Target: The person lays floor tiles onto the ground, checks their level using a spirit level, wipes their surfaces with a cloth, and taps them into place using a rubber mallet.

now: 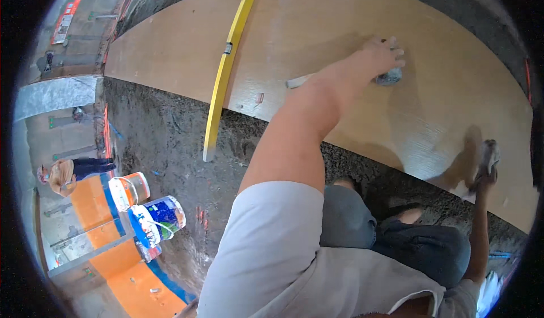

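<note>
Left hand [382, 57] gripping a grey hammer [390, 77] on the plywood sheet [170, 51] | right hand [487, 159] flat, bracing | mid-tapping; next probably check with yellow level [226, 68]

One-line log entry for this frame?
left hand: gripping grey-headed hammer on wide plywood board | right hand: pressed on board edge | long yellow spirit level: lying across board

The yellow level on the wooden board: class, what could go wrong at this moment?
1. The yellow level overhangs the wooden board; a jolt might tip it onto the dirt.
2. The left hand presses a grey tool at full reach, so it might slip.
3. The right hand braces near the board's edge.
</note>
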Available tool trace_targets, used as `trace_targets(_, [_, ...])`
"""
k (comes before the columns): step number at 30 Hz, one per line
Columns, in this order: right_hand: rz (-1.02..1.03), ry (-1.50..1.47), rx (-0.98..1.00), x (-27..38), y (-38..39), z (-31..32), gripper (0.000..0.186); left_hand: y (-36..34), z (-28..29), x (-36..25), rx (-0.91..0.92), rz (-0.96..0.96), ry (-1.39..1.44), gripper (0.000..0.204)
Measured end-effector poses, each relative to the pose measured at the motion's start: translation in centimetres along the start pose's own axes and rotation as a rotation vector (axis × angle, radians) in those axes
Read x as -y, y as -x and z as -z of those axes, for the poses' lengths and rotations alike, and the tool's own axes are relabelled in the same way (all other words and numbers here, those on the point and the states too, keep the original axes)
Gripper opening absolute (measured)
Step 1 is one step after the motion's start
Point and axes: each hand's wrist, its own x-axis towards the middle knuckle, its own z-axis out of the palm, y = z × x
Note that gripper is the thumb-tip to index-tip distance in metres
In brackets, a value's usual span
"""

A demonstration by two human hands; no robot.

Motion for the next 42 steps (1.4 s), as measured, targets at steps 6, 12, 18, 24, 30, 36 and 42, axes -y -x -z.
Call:
trace_targets(6, [0.274, -0.105, 0.347, 14.9, 4.3, -3.6, 0.045, 4.8, 2.4, -8.9, -0.371, 0.152, 0.390, 0.070])
trace_targets(12, [0.926, -0.684, 0.623, 38.8, -4.4, 10.3, 0.049, 13.8, 4.7, -14.6, -0.342, 0.287, 0.857, 0.075])
trace_targets(18, [1.328, -0.592, 0.523, 50.6, -10.0, 16.4, 0.051, 19.2, 5.0, -12.2, -0.696, 0.522, 1.779, 0.090])
trace_targets(24, [1.075, -0.673, 0.214, 53.7, -11.6, 8.7, 0.042, 27.3, 1.1, -8.6, -1.039, 0.883, 2.013, 0.038])
trace_targets(30, [0.041, -0.828, 0.729, 53.1, -12.8, -1.0, 0.043, 40.7, -4.7, 6.2, -1.693, 1.534, 1.129, 0.054])
trace_targets(36, [-0.314, -1.002, 0.779, 54.1, -15.0, -5.4, 0.044, 41.0, -4.5, 13.3, -1.099, 1.768, 0.453, 0.064])
trace_targets(42, [0.209, -0.614, 0.568, 48.6, -12.4, -3.6, 0.030, 23.8, -8.1, -1.7, -0.596, 0.945, 0.650, 0.064])
